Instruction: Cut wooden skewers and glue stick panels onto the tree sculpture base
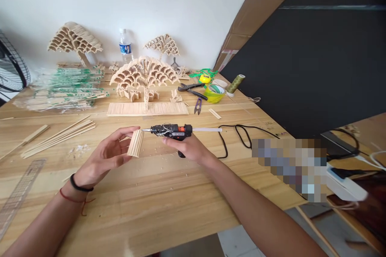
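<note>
Above the wooden table (187,204), the left hand (102,156) pinches a small, pale, ribbed panel of parallel sticks (135,143) between thumb and fingers. The right hand's (194,148) fingers curl around a black glue gun (171,130), nozzle beside the panel's far end.

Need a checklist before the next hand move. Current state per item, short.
1. Left hand grips stick panel: ok, pinched between thumb and fingers.
2. Right hand holds glue gun: ok.
3. Glue stick loaded: ok, it protrudes from the gun's rear.
4. Nozzle touching panel: cannot tell; its tip is by the upper edge.
5. Left fingertip well clear of nozzle: not ok, it looks very close.
6. Nozzle hot: cannot tell.
</note>
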Motion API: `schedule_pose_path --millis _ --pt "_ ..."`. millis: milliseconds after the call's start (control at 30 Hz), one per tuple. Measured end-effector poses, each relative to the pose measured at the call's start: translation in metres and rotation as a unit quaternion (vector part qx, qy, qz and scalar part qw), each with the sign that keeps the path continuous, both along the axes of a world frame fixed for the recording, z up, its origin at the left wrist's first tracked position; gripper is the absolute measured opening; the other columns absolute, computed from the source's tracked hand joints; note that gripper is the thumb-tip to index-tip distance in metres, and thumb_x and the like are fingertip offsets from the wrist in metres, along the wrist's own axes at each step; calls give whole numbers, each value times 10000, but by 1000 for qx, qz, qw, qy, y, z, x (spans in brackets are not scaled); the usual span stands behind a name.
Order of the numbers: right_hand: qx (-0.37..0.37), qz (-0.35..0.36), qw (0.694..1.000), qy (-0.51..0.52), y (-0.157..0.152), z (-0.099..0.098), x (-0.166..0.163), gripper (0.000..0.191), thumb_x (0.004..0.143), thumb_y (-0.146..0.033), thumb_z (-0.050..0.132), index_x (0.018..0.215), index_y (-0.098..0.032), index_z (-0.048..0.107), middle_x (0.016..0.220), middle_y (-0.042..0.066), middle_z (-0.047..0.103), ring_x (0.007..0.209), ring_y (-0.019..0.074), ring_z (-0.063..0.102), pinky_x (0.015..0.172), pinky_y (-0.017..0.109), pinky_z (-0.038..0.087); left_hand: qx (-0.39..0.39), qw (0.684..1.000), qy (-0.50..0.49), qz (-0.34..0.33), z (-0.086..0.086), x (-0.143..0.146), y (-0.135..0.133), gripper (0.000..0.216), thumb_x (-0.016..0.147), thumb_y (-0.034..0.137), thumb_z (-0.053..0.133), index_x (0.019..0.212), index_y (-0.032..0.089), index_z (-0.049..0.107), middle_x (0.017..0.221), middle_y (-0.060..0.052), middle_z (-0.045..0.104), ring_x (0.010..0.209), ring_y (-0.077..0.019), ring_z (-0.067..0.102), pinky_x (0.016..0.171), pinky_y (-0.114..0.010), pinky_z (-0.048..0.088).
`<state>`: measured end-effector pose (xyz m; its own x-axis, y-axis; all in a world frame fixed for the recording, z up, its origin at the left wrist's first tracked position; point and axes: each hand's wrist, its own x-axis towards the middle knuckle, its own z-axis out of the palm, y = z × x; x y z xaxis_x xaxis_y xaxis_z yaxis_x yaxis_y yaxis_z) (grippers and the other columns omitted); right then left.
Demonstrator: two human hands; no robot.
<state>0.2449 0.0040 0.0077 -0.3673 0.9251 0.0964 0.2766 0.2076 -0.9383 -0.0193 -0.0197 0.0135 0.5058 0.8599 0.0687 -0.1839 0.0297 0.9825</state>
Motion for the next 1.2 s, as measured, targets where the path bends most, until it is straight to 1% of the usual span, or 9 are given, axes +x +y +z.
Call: schedule_pose_path --millis 133,200,300,367,433,567,767,1000,1200 --pt "25 3 1000 6 2 -5 -1 255 879 -456 654 955 -223 726 971 24 749 941 240 661 883 361 497 -1 1000 11 5 1 -4 1 587 812 219 767 1380 283 636 1368 -111 643 1186 -291 620 906 -333 555" --pt "53 -18 998 -17 3 -6 -2 248 894 -468 641 873 -226 690 859 15 721 829 221 645 788 335 496 -2 999 9 44 1 -9 4 587 775 219 790 1346 269 664 1306 -113 663 1107 -277 638 839 -321 563" --pt "102 -52 991 -64 2 -7 -2 284 901 -444 638 728 -229 567 666 -18 585 633 175 533 624 291 416 1 990 -18 141 1 -21 15 582 702 207 811 1274 248 714 1233 -90 675 914 -213 663 739 -287 541" --pt "133 -50 987 -79 2 -8 -4 275 899 -387 638 708 -231 516 653 -27 537 610 160 495 600 280 378 3 977 -55 206 3 -31 30 566 666 204 802 1228 233 741 1188 -64 680 815 -161 655 709 -263 514" --pt "150 -37 984 -87 2 -11 -5 248 892 -337 633 711 -229 501 674 -26 527 617 156 488 602 276 366 1 965 -78 252 7 -39 48 545 656 199 787 1199 221 753 1130 -51 691 811 -148 652 696 -251 493" --pt "152 -5 983 -102 2 -19 -8 222 893 -301 613 720 -228 495 701 -23 519 621 155 482 601 275 358 1 950 -102 296 15 -46 91 473 598 132 791 1068 183 772 997 -29 699 778 -113 637 670 -228 454" --pt "176 26 976 -129 0 -24 -11 256 909 -295 613 712 -230 463 715 -16 532 629 154 488 593 265 361 -6 941 -158 300 8 -39 133 427 572 138 771 998 171 761 841 -6 680 767 -119 650 680 -237 444" --pt "199 44 969 -138 -2 -23 -11 273 963 -299 568 716 -231 475 694 -10 526 617 158 500 584 268 373 -3 950 -177 258 0 -37 153 408 606 117 751 1009 171 777 889 -32 730 814 -139 652 755 -269 463" --pt "182 40 970 -157 -2 -25 -10 265 974 -334 586 744 -235 502 708 -4 539 622 165 516 580 280 382 29 961 -162 224 -4 -46 164 378 665 103 718 1029 180 778 930 -55 752 861 -168 669 849 -321 462"
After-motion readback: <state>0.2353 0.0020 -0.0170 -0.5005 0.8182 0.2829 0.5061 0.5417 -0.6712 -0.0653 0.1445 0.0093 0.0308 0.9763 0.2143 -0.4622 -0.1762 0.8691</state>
